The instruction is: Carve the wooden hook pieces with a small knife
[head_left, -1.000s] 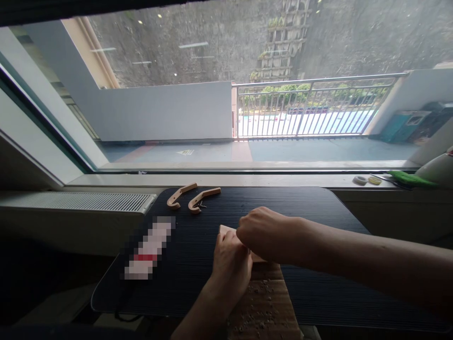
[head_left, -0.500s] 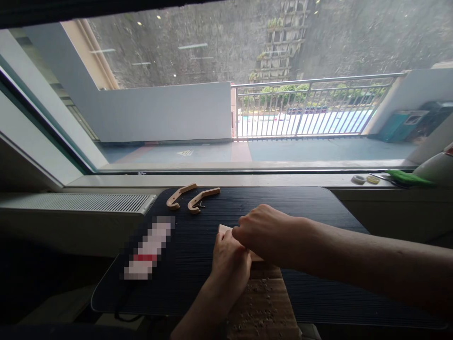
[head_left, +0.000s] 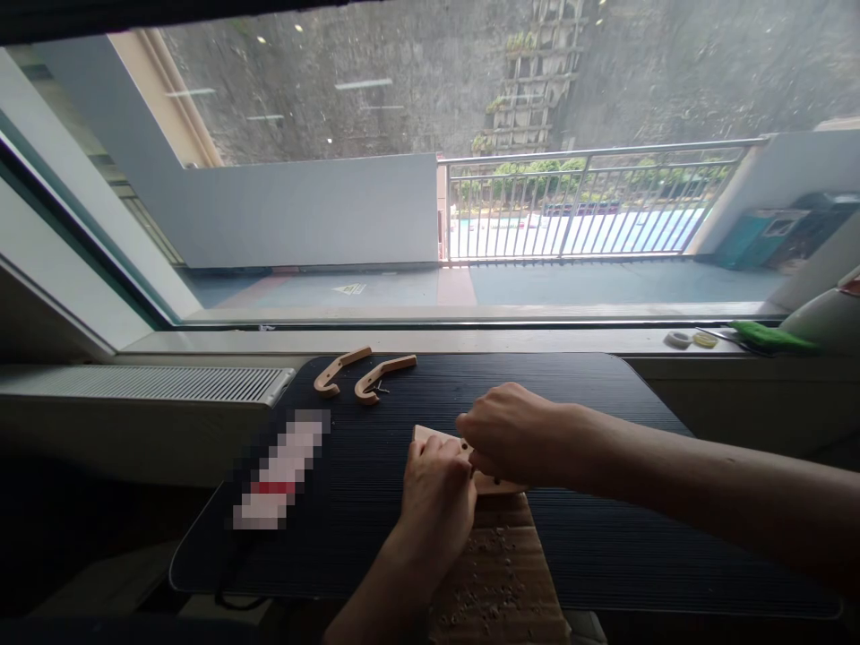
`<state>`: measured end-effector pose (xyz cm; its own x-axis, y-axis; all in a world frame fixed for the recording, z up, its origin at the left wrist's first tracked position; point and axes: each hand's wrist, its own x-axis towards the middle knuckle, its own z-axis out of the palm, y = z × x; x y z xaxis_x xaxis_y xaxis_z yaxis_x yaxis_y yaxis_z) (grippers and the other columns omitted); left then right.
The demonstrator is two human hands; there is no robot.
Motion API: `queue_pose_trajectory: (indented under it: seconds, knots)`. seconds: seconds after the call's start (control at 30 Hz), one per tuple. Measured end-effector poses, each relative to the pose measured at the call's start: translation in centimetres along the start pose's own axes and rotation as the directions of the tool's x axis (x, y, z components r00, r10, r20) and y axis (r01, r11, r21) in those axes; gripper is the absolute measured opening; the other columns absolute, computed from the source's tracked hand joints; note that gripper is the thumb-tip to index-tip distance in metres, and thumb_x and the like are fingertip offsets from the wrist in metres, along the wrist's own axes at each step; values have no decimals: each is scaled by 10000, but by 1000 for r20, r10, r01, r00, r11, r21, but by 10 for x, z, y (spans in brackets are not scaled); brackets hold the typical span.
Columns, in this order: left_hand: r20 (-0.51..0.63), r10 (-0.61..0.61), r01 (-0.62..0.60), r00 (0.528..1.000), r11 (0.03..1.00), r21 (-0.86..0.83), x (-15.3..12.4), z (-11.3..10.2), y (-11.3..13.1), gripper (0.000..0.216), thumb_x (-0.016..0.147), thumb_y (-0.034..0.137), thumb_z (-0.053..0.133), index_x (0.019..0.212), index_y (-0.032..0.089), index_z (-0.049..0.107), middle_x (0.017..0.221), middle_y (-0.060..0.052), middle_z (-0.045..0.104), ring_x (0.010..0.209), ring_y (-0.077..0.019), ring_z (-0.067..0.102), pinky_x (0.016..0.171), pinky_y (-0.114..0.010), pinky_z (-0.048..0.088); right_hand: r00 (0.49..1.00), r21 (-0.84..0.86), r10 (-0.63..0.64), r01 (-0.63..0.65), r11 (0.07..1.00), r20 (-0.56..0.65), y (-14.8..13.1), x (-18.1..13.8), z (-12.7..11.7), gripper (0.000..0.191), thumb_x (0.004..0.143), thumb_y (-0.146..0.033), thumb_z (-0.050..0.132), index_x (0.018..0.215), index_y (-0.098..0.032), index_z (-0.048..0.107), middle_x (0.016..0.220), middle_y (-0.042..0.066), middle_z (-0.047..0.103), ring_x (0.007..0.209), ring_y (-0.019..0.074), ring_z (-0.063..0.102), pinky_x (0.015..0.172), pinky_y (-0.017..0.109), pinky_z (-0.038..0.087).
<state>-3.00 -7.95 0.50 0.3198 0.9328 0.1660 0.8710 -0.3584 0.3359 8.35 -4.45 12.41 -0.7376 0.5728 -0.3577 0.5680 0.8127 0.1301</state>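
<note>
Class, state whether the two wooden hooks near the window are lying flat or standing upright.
Lying flat: both wooden hooks rest on their sides on the black mat, side by side.

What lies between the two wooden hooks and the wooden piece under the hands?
In the head view, only bare black mat separates the wooden hooks and the wooden piece; a small screw lies beside one hook.

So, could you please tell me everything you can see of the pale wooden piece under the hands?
The wooden piece is a flat, pale slab of unfinished-looking wood with two small dark holes showing in its top. It lies flat, slanting from far left to near right, mostly on the black ribbed mat, its near-right end reaching the brown board strewn with shavings. The left hand rests on its near-left part; the curled right hand covers its middle.
</note>
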Motion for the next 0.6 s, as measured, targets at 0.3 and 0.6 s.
queue_pose_trajectory:
  seconds: [0.3,0.6]
  knots:
    - [20,-21,21,1000,1000,19,0,-2,2,169,771,126,471,801,195,622,898,-50,644,949,-218,529,849,-367,336,995,-12,-88,87,996,-52,-4,-6,-12,164,685,-43,617,823,-130,634,769,44,653,683,173,613,460,250,299]
    - [18,-16,16,1000,1000,-13,0,-2,0,196,762,119,480,876,208,613,936,-42,648,964,-221,530,842,-369,338,983,-4,-155,155,988,-98,-1,2,6,91,712,-45,594,769,-108,625,743,44,640,649,154,591,467,256,297]
